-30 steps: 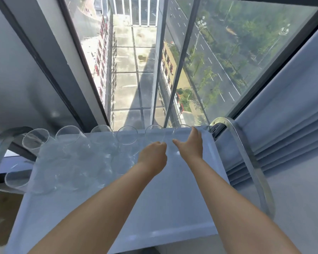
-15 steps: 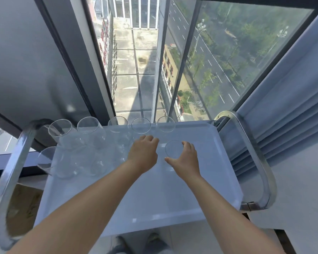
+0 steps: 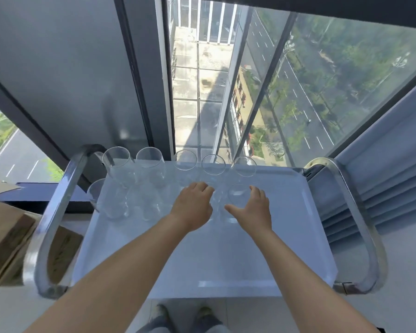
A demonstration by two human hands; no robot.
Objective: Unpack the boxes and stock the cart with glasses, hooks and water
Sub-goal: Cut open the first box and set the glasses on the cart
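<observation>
So a clear glass (image 3: 238, 200) is being held by the right hand (image 3: 253, 210) on the white top tray of the cart (image 3: 262, 260), with the thumb stretched along its near side and the fingers (image 3: 257, 192) curled round its right side. It's being kept upright, just in front of the back row. The left hand (image 3: 193, 205) is being rested knuckles-up right beside it, fingers curled down over another glass (image 3: 213, 200) that's mostly hidden, so whether it's actually being gripped can't be told.

Five glasses (image 3: 185, 161) are being lined up along the far edge of the tray, and a few more glasses (image 3: 115, 203) are being kept in a second row toward the left. The tray is being framed by chrome handles (image 3: 51, 227) on both sides. Cardboard boxes (image 3: 5, 239) are being left on the floor to the left of the cart, and a pleated curtain (image 3: 382, 193) is hanging on the right by the window (image 3: 298, 92).
</observation>
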